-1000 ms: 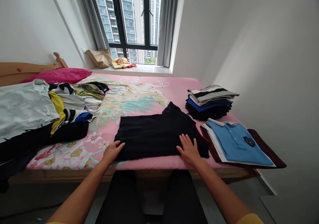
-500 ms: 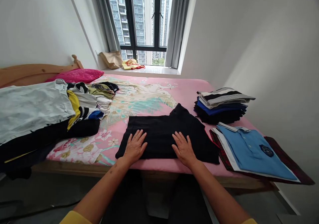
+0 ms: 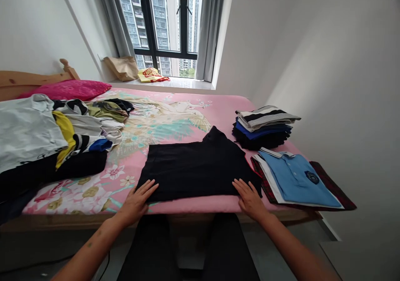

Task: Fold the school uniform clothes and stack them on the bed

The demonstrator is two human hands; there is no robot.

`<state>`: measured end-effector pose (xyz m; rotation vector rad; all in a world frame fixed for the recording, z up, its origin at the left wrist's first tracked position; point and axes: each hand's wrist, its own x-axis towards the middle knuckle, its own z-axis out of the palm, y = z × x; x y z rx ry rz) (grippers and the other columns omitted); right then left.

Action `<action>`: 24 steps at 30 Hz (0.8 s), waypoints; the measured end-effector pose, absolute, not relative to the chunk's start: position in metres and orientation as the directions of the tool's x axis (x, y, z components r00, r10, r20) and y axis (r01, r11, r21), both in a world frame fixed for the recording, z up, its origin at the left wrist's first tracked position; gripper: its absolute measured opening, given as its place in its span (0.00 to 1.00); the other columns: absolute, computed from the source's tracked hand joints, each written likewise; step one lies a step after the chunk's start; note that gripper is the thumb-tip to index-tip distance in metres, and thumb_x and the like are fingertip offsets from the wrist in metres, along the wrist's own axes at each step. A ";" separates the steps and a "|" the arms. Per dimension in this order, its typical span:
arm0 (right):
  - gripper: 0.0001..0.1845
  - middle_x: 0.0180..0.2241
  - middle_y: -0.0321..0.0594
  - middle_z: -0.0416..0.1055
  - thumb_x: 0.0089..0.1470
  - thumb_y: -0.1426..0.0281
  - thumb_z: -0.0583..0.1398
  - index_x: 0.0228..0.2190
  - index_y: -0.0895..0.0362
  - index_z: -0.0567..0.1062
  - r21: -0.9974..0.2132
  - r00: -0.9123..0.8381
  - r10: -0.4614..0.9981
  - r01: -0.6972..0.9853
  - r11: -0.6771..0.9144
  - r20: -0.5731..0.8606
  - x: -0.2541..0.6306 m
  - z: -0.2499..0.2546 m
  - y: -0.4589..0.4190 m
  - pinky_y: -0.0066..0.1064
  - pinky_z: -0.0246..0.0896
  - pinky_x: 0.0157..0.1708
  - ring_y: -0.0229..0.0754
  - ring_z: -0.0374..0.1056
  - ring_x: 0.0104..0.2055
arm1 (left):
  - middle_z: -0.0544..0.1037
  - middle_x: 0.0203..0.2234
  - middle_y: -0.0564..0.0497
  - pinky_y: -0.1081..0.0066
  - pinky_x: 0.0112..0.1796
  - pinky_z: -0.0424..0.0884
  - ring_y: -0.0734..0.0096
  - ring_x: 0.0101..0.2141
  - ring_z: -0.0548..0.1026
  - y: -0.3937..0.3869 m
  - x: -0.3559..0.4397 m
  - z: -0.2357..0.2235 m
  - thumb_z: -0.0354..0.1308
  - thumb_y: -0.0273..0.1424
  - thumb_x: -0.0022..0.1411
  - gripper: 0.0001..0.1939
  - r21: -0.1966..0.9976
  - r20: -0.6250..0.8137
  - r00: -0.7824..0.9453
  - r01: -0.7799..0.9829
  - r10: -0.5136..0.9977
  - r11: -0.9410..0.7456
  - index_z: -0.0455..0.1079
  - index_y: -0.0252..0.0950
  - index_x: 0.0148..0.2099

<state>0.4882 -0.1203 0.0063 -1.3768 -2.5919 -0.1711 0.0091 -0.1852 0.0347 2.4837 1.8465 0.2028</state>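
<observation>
A black shirt (image 3: 190, 170), folded in half, lies flat along the near edge of the bed. One sleeve points up at the back, and a bit of red trim shows at its right end. My left hand (image 3: 137, 200) rests at the shirt's near left corner, fingers stretched out over the cloth. At the near right end, my right hand (image 3: 251, 197) lies with its fingers extended on the fabric. Neither hand grasps anything.
Right of the shirt lies a folded blue polo shirt (image 3: 290, 179) on other garments. Behind it stands a stack of folded clothes (image 3: 264, 125). A loose clothes pile (image 3: 28, 131) covers the left side of the pink floral bedsheet (image 3: 175, 110), near a magenta pillow (image 3: 68, 89).
Both hands have slid apart and toward the near edge, from the shirt's middle to its two near corners. The view has turned slightly right.
</observation>
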 end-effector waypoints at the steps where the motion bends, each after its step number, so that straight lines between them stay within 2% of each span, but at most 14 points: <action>1: 0.39 0.62 0.39 0.51 0.45 0.79 0.49 0.60 0.55 0.56 0.024 -0.529 0.816 0.842 0.538 0.232 0.493 0.004 -0.120 0.46 0.33 0.62 0.43 0.44 0.65 | 0.54 0.63 0.52 0.52 0.58 0.49 0.62 0.62 0.52 -0.185 0.005 0.032 0.45 0.18 0.46 0.42 0.094 0.102 0.285 0.951 0.953 -0.295 0.52 0.46 0.65; 5: 0.37 0.61 0.35 0.53 0.46 0.82 0.48 0.59 0.52 0.59 0.053 -0.474 0.848 0.878 0.476 0.235 0.493 0.001 -0.110 0.47 0.35 0.61 0.43 0.48 0.63 | 0.63 0.60 0.52 0.56 0.57 0.53 0.62 0.60 0.59 -0.174 0.003 0.023 0.44 0.17 0.45 0.39 0.064 0.190 0.265 0.957 0.945 -0.282 0.61 0.44 0.61; 8: 0.36 0.60 0.36 0.57 0.47 0.82 0.49 0.57 0.52 0.62 0.046 -0.450 0.864 0.891 0.452 0.224 0.487 0.005 -0.098 0.43 0.42 0.58 0.44 0.52 0.61 | 0.66 0.57 0.52 0.58 0.56 0.55 0.63 0.58 0.62 -0.164 0.003 0.027 0.45 0.17 0.45 0.38 0.082 0.203 0.262 0.956 0.943 -0.283 0.63 0.45 0.59; 11: 0.35 0.58 0.36 0.60 0.46 0.83 0.49 0.56 0.51 0.64 0.034 -0.440 0.868 0.895 0.444 0.229 0.489 0.014 -0.093 0.39 0.50 0.55 0.43 0.57 0.58 | 0.67 0.57 0.52 0.55 0.58 0.50 0.63 0.57 0.64 -0.159 0.000 0.046 0.45 0.17 0.48 0.36 0.079 0.185 0.284 0.950 0.941 -0.302 0.63 0.47 0.58; 13: 0.36 0.58 0.36 0.60 0.46 0.83 0.48 0.56 0.51 0.64 0.037 -0.447 0.857 0.891 0.453 0.257 0.492 0.021 -0.096 0.39 0.52 0.54 0.43 0.57 0.58 | 0.66 0.57 0.53 0.53 0.59 0.45 0.64 0.56 0.65 -0.162 -0.003 0.060 0.44 0.17 0.51 0.35 0.057 0.196 0.301 0.947 0.933 -0.318 0.63 0.49 0.59; 16: 0.38 0.58 0.36 0.60 0.45 0.84 0.47 0.57 0.51 0.62 0.042 -0.477 0.842 0.875 0.482 0.252 0.496 0.024 -0.111 0.40 0.51 0.55 0.44 0.55 0.59 | 0.65 0.58 0.53 0.52 0.60 0.42 0.63 0.57 0.64 -0.175 -0.005 0.067 0.43 0.17 0.52 0.35 0.034 0.211 0.305 0.947 0.929 -0.319 0.62 0.50 0.59; 19: 0.41 0.59 0.38 0.58 0.42 0.84 0.47 0.58 0.51 0.61 0.029 -0.497 0.854 0.866 0.498 0.153 0.497 0.022 -0.130 0.44 0.51 0.55 0.45 0.54 0.60 | 0.64 0.58 0.53 0.49 0.59 0.43 0.62 0.58 0.62 -0.195 -0.008 0.056 0.44 0.15 0.48 0.39 0.048 0.118 0.293 0.953 0.949 -0.300 0.60 0.51 0.60; 22: 0.41 0.61 0.40 0.55 0.40 0.81 0.49 0.58 0.53 0.60 -0.013 -0.494 0.864 0.868 0.497 0.093 0.491 0.031 -0.139 0.52 0.44 0.58 0.48 0.48 0.63 | 0.60 0.61 0.51 0.42 0.58 0.41 0.57 0.61 0.56 -0.207 -0.006 0.049 0.47 0.18 0.46 0.40 0.082 0.017 0.251 0.964 0.968 -0.251 0.58 0.49 0.62; 24: 0.36 0.61 0.40 0.55 0.44 0.77 0.50 0.57 0.53 0.62 -0.074 -0.504 0.857 0.855 0.513 0.109 0.478 0.044 -0.137 0.53 0.39 0.60 0.47 0.46 0.64 | 0.60 0.61 0.50 0.40 0.58 0.39 0.55 0.62 0.54 -0.203 0.004 0.055 0.49 0.22 0.49 0.35 0.123 0.024 0.250 0.960 0.968 -0.251 0.60 0.48 0.60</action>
